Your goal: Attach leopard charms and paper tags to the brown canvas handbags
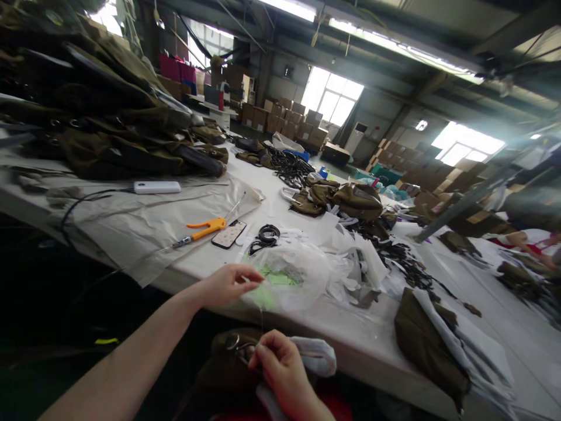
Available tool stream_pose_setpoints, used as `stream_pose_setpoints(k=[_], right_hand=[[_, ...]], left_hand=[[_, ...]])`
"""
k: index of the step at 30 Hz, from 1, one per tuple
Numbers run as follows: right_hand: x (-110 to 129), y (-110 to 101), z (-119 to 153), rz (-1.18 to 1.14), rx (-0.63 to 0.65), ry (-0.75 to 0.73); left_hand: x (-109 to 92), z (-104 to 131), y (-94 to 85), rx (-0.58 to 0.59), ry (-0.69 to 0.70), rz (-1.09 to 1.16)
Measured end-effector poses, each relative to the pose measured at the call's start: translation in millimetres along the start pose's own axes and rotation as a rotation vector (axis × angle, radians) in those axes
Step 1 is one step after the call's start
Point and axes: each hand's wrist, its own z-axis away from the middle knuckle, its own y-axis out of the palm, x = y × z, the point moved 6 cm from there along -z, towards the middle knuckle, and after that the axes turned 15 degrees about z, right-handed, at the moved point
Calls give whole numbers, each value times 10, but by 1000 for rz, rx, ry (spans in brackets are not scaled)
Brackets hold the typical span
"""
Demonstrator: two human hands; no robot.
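Down below left hand point(232, 285) (grip unclear), olive fabric point(224, 355) in pinch of right hand point(280, 363).

One single view, from the head, looking forward and down over a table point(359, 340).
It looks from the height of the person's head, so the left hand point(236, 283) and the right hand point(280, 365) appear near, in the lower middle, the right one lowest. The view faces across the table, whose near edge runs slantwise from the left side toward the lower right. It is wide: it takes in a cloth pile point(118, 117) at the upper left, and reaches far to the cardboard boxes point(293, 120) and the windows point(335, 96). It is also tilted sideways: the lamps point(407, 51) overhead slope down to the right.
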Motion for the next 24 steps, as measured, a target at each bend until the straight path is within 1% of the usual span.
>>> stream_pose_setpoints(k=[2, 4, 6, 8, 11, 13, 15, 16, 18, 20, 21, 23, 24], right_hand=[[-51, 27, 2, -46, 29, 18], [-76, 19, 9, -28, 17, 15], [-98, 1, 10, -18, -5, 16], [-120, -15, 4, -24, -23, 28], [-126, -33, -5, -27, -37, 37], [-96, -46, -1, -20, -41, 28], [-52, -64, 10, -11, -48, 13], [-32, -73, 17, -5, -51, 7], [-3, -89, 33, 7, -52, -1], [9, -103, 52, 20, -49, -2], [14, -111, 64, 29, -48, -6], [33, -132, 98, 59, -49, -20], [53, -144, 122, 87, -50, -33]], left_hand=[[226, -310, -248, -166, -86, -360], [436, -614, -398, -232, -151, -524], [622, -874, -453, -226, -214, -590], [771, -1064, -440, -180, -280, -635], [904, -1224, -373, -93, -355, -671], [914, -1282, -360, -75, -371, -680], [843, -1325, -394, -105, -351, -681], [774, -1340, -426, -137, -328, -681], [566, -1342, -500, -228, -261, -682], [290, -1270, -543, -318, -188, -686], [129, -1197, -544, -363, -141, -685], [-220, -973, -484, -438, -19, -670], [-422, -819, -433, -497, 103, -632]])
